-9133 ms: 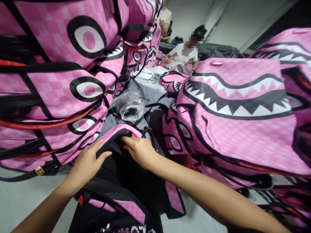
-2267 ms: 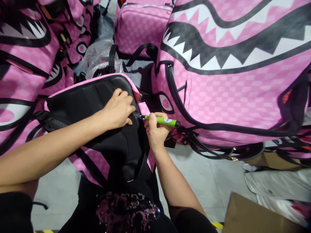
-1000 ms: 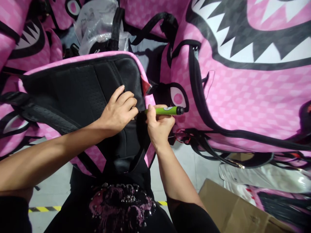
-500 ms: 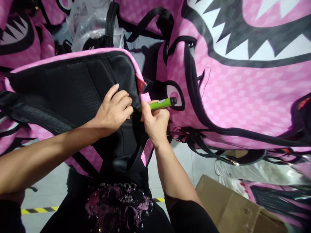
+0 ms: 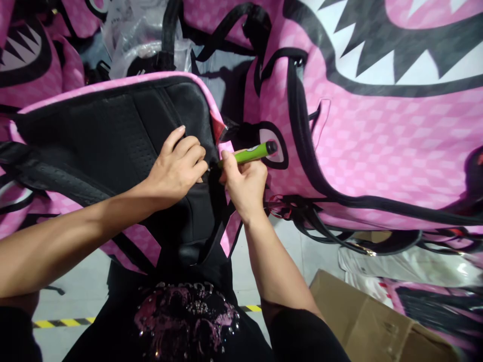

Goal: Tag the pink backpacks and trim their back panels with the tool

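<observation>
We grip a green pen (image 5: 251, 152) between the thumb and fingers of our right hand (image 5: 245, 183), its black end pointing away to the right; the other end meets the dark edge of the backpack (image 5: 109, 125) just beside our left hand (image 5: 179, 163), too dim for us to tell the tip; our left fingers rest curled on the black back panel, and we cannot tell whether they pinch anything; the backpack lies tilted before us, above our lap, with a bigger pink bag (image 5: 392, 156) to its right.
</observation>
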Available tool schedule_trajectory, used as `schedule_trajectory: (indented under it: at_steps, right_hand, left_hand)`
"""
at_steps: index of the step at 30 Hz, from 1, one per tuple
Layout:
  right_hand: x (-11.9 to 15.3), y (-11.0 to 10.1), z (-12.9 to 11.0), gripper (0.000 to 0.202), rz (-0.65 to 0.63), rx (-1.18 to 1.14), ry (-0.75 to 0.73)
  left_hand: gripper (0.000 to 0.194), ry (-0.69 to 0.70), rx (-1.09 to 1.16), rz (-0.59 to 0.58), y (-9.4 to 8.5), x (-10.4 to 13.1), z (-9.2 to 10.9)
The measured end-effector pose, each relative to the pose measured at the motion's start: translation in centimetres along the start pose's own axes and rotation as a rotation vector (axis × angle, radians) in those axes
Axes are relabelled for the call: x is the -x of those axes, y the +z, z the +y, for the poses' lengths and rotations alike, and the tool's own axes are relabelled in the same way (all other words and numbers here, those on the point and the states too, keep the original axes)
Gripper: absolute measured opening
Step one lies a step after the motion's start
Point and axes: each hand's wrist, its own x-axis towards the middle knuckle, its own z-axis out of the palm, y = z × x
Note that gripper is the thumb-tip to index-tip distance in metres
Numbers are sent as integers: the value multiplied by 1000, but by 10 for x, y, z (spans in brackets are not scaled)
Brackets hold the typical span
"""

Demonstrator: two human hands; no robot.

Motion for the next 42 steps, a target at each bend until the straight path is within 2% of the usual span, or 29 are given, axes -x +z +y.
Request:
schedule_trajectory:
  at_steps: [3, 9, 11, 13, 15, 17, 21, 23, 25, 27, 29, 31, 34, 35, 36, 38, 40, 42]
  right_hand:
    - [-1, 1, -1, 36, -11, 23, -27]
    - [2, 1, 5, 32, 62, 63, -90]
    - [5, 1, 7, 29, 114, 27, -93]
    - [12, 0, 4, 24, 171, -94, -95]
    - [26, -5, -8, 23, 156, -242, -137]
    - [47, -15, -28, 25, 122, -318, -273]
    - [90, -46, -76, 33, 118, -233, -653]
    - [100, -56, -90, 36, 118, -146, -763]
    - [99, -54, -91, 38, 70, -56, -838]
    - [90, -41, -79, 35, -13, 20, -882]
    - [77, -22, -61, 31, -90, 51, -870]
    - [63, -3, -45, 31, -127, 58, -800]
    - [53, 14, -35, 32, -93, 86, -751]
    - [54, 17, -34, 32, -78, 93, -769]
    - [56, 19, -34, 33, -74, 93, -798]
    - [64, 23, -33, 37, -85, 74, -868]
    - [74, 24, -28, 43, -102, 62, -926]
    - [81, 24, -21, 47, -133, 78, -942]
  left_hand:
    - [21, 59, -66, -29, -6, -6, -6]
    - [33, 249, -57, -378, -30, -44, -37]
    - [34, 224, -90, -453, -40, -52, -43]
    - [31, 167, -100, -492, -57, -53, -41]
    - [29, 106, -79, -484, -83, -46, -30]
    - [29, 29, -54, -433, -119, -33, -11]
    - [30, -140, 7, -332, -198, -7, 36]
    - [33, -226, 29, -297, -220, 5, 54]
    - [36, -281, 43, -276, -218, 18, 61]
    - [36, -300, 72, -275, -195, 33, 56]
    - [30, -285, 147, -292, -166, 45, 39]
    - [23, -264, 236, -248, -146, 52, 16]
    - [24, -325, 148, -83, -141, 48, -13]
    - [25, -337, 102, -72, -141, 43, -21]
    - [34, -333, 74, -112, -141, 36, -26]
    - [64, -324, 40, -301, -136, 21, -35]
    - [86, -352, -28, -481, -123, 9, -39]
    - [97, -354, -104, -531, -110, 4, -40]
